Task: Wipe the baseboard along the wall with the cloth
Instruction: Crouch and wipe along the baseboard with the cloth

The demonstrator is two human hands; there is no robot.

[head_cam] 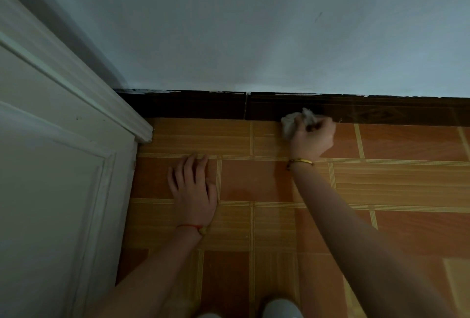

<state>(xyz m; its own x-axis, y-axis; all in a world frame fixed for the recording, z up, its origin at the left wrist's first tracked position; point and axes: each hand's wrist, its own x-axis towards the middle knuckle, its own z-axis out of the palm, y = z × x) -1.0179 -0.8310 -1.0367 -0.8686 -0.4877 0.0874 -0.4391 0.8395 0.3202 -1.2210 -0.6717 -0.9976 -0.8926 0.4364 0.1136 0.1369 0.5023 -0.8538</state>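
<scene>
At the foot of the wall, the right hand (312, 137), fingers closed round the bunched cloth (297, 120), presses it against the baseboard (193, 105), while the left hand (193, 185), fingers spread flat and holding nothing, braces on the floor (407, 185).

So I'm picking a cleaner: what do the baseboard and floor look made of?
Baseboard: probably glazed ceramic tile, dark brown with a faint sheen, printed diamond motif and a vertical joint. Floor: likely tile or vinyl, wood-grain print, slight gloss.
</scene>
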